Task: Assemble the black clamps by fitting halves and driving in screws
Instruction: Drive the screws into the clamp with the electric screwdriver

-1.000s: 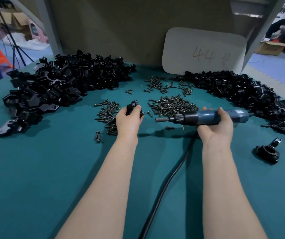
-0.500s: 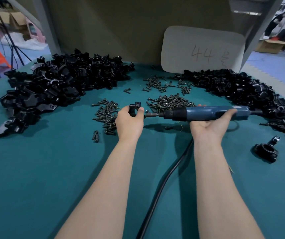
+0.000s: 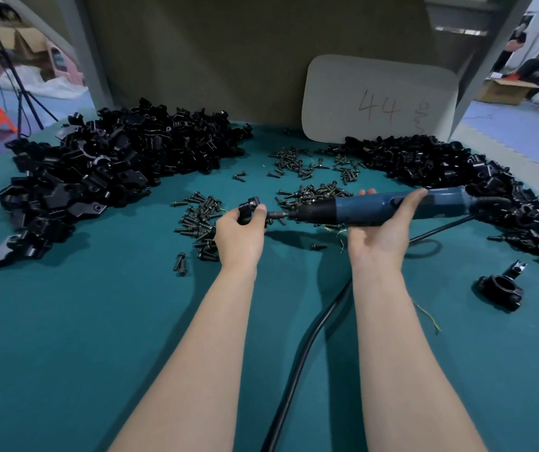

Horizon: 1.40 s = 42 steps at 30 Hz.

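My left hand (image 3: 240,234) grips a small black clamp (image 3: 250,205) above the teal table, fingers closed around it. In my right hand (image 3: 380,234) lies a blue electric screwdriver (image 3: 379,208), held level and pointing left. Its bit tip (image 3: 274,215) meets the right side of the clamp at my left thumb. Loose black screws (image 3: 201,220) lie just left of my left hand, and more screws (image 3: 313,194) sit behind the screwdriver.
A big heap of black clamp halves (image 3: 98,168) fills the left back of the table (image 3: 66,337); another heap (image 3: 450,171) runs along the right. One assembled clamp (image 3: 499,288) sits at the right. The black power cord (image 3: 300,360) trails between my forearms. A white board marked 44 (image 3: 379,99) leans behind.
My right hand has moved the screwdriver left until its bit reached the clamp. My left hand stayed in place, turning the clamp slightly.
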{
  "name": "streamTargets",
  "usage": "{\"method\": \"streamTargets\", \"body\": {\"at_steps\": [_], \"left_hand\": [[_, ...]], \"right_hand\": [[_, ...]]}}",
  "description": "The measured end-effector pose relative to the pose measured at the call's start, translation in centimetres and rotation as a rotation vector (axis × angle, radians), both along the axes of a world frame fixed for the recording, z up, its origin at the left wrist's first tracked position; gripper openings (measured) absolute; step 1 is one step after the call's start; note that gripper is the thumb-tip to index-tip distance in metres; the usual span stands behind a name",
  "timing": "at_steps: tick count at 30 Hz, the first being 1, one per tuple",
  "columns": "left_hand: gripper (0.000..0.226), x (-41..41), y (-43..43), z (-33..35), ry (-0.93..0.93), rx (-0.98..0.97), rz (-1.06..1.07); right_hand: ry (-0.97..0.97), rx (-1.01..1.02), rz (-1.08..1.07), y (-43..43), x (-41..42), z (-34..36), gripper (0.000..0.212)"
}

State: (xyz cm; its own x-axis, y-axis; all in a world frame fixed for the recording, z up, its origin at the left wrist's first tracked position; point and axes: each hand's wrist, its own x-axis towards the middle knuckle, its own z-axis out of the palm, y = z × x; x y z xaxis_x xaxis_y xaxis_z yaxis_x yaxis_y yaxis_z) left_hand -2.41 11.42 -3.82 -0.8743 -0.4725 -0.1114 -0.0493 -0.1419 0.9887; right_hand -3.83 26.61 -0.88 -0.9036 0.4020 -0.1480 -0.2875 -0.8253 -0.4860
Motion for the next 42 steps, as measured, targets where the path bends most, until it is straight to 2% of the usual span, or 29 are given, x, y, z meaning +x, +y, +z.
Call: {"method": "streamTargets", "body": {"at_steps": [5,9,11,19,23,29,31,37,42], "left_hand": [[0.018,0.1,-0.1,0.2,0.001,0.093,0.005],[0.015,-0.1,-0.3,0.2,-0.007,0.147,0.022],[0.012,-0.2,-0.2,0.2,-0.007,0.132,0.015],[0.015,0.0,0.0,0.0,0.014,0.043,-0.018],[0.011,0.0,0.1,-0.2,0.014,-0.073,-0.019],[0.02,-0.1,0.1,-0.6,0.011,-0.221,0.037],[0.021,-0.1,0.1,-0.6,0.016,-0.229,0.037],[0.022,0.1,0.1,-0.5,0.01,-0.196,0.041],[0.023,-0.1,0.0,-0.6,0.004,-0.203,0.042]], "right_hand": [[-0.036,-0.078,-0.009,-0.4,-0.9,-0.6,0.05],[-0.1,-0.018,-0.015,0.0,-0.6,-1.4,0.037],[-0.073,-0.004,-0.06,0.2,-0.4,-1.1,0.03],[-0.036,-0.099,-0.09,0.0,-0.1,-0.4,0.042],[-0.047,-0.09,-0.097,-0.1,0.0,-0.3,0.032],[-0.037,-0.041,-0.123,0.0,0.1,0.0,0.022],[-0.02,-0.031,-0.124,-0.1,0.1,0.0,0.023],[-0.013,0.016,-0.129,-0.7,0.2,0.0,0.043],[-0.02,0.067,-0.113,-0.9,0.4,0.1,0.038]]}}
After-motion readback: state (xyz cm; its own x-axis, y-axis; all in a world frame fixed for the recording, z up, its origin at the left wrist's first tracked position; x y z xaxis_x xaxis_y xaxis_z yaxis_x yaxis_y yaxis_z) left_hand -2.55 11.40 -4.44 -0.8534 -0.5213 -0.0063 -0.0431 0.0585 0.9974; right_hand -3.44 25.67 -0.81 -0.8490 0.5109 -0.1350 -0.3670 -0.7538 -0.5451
